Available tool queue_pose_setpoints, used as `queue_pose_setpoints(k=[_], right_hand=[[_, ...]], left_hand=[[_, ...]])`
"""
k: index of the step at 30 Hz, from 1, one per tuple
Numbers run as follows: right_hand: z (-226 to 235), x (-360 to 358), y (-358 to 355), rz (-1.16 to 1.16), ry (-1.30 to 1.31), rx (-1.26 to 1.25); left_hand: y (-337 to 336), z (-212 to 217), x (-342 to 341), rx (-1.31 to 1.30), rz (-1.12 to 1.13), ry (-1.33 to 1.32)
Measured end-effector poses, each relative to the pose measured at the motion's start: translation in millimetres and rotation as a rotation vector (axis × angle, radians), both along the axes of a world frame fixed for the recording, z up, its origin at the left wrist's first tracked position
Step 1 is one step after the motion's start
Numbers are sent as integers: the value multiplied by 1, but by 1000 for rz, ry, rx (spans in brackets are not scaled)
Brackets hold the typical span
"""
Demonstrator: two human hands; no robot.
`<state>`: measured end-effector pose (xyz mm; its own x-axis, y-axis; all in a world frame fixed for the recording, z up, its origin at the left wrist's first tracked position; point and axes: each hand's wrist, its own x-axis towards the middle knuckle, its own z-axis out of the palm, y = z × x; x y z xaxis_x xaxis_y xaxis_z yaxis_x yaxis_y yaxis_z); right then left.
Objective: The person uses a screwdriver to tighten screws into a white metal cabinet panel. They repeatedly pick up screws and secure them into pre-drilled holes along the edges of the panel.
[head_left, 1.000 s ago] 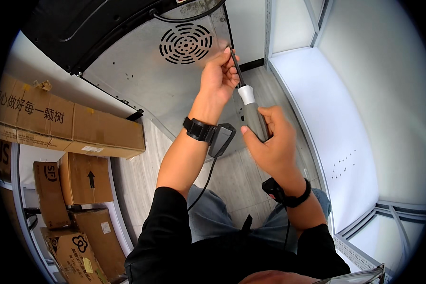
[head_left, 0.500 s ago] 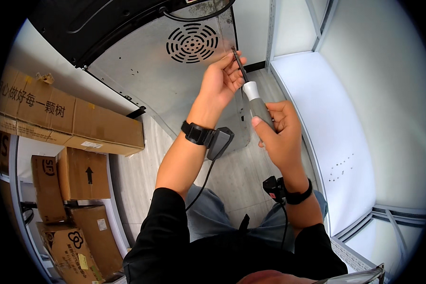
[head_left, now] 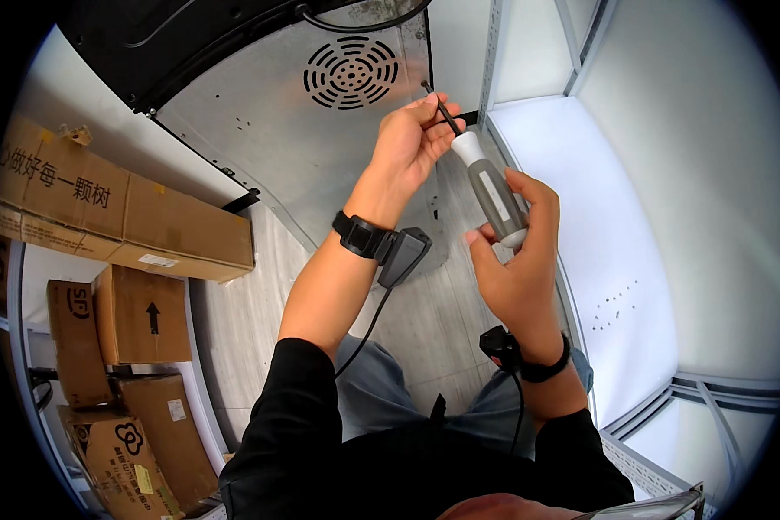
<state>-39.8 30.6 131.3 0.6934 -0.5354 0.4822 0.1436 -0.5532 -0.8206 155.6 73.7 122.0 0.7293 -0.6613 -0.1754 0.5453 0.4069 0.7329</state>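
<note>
Since half a second ago the screwdriver (head_left: pixel 497 201) has turned so that a pale strip on its grey handle now faces up, its butt end has come into view, and the fingers of the right hand (head_left: pixel 529 251) have loosened from a closer wrap. They now stand spread around the lower part of the handle, the thumb tip off to its left and the index fingertip just beside its right edge; whether any finger behind the handle presses on it cannot be told. The left hand (head_left: pixel 407 143) steadies the dark shaft, its thumb and index finger pinching it near the tip while the other fingers extend beneath. The screwdriver slants up and left from the right hand, its tip at the right edge of a silver metal panel (head_left: pixel 260 130); whatever sits under the tip is too small to make out. Near it on the panel is a round slotted vent (head_left: pixel 351 73), with a black cable (head_left: pixel 364 27) above. Both wrists wear black straps, the left with a grey device box (head_left: pixel 405 257). On the right, small scattered pieces (head_left: pixel 614 302) lie on a white shelf (head_left: pixel 598 191). To the left, a long cardboard box (head_left: pixel 178 225) sits above several smaller cartons (head_left: pixel 143 316).
</note>
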Motion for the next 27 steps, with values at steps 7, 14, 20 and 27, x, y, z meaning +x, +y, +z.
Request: queue_pose_setpoints(k=[7, 14, 20, 27], right_hand=[[-12, 5, -3, -117, -16, -53], [-2, 5, -7, 68, 84, 474], [-9, 6, -2, 80, 52, 240], [-21, 13, 1, 6, 44, 259]], left_hand=[[0, -1, -1, -54, -89, -16], [5, 0, -5, 10, -112, -106], [0, -3, 0, 128, -52, -115], [-1, -3, -1, 106, -71, -103]])
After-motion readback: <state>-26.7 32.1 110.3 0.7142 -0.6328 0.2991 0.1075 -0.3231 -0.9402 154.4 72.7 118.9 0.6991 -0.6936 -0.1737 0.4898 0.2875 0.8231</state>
